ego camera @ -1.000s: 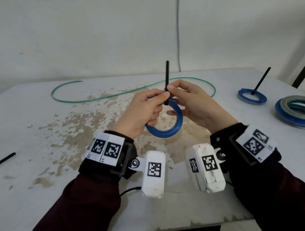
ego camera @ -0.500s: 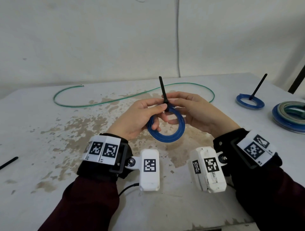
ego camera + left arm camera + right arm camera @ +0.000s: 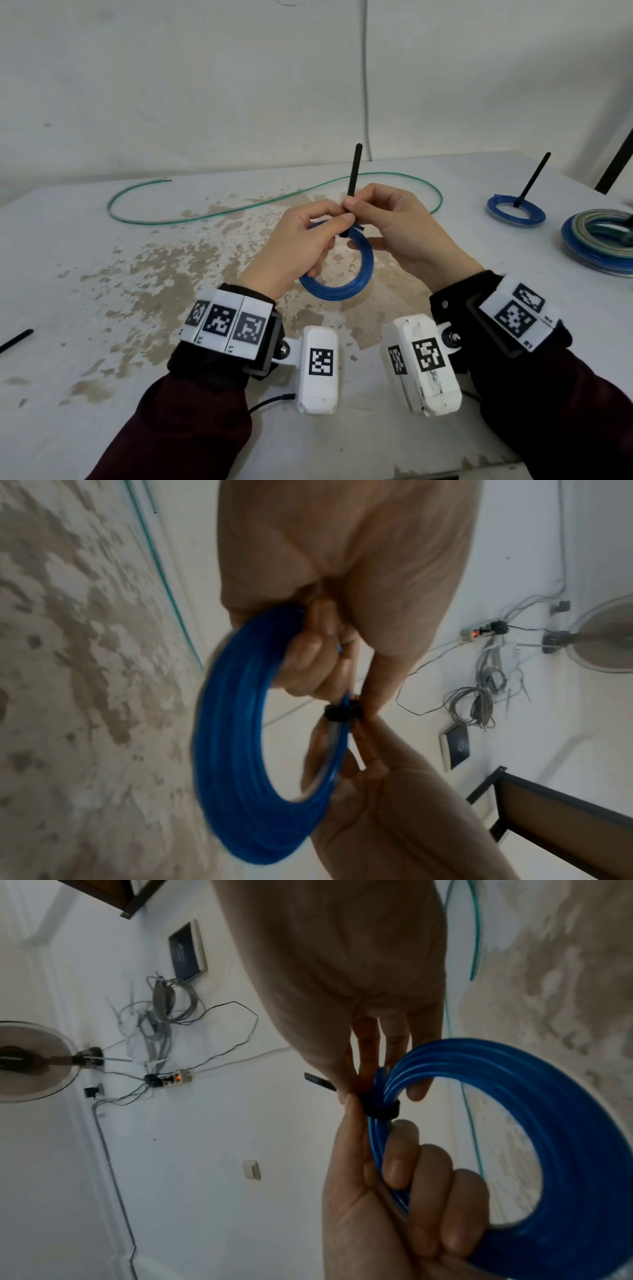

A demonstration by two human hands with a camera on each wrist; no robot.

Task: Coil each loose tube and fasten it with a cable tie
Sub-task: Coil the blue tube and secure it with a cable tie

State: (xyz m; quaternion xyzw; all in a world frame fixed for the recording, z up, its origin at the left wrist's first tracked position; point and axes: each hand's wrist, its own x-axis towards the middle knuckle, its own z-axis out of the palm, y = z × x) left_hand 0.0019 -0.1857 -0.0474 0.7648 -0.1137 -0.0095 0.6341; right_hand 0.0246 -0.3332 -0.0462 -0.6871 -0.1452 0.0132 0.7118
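A blue tube coil [image 3: 337,293] hangs in the air over the table, held between both hands. A black cable tie [image 3: 354,171] is looped round the coil's top, and its tail points up past the fingers. My left hand [image 3: 329,236] grips the coil just left of the tie, fingers curled through the ring [image 3: 411,1164]. My right hand [image 3: 356,212] pinches the tie's tail just above the loop. In the wrist views the tie's loop [image 3: 342,712] [image 3: 380,1108] sits tight round the blue strands [image 3: 232,750].
A loose green tube [image 3: 274,202] snakes across the far side of the stained table [image 3: 102,274]. At the right lie a tied blue coil [image 3: 515,214] and a stack of coils [image 3: 603,240]. A spare black tie [image 3: 15,341] lies at the left edge.
Both hands have stayed together on the coil. The tie's tail leaned left half a second ago and now stands nearly upright, with my right fingers pinching it.
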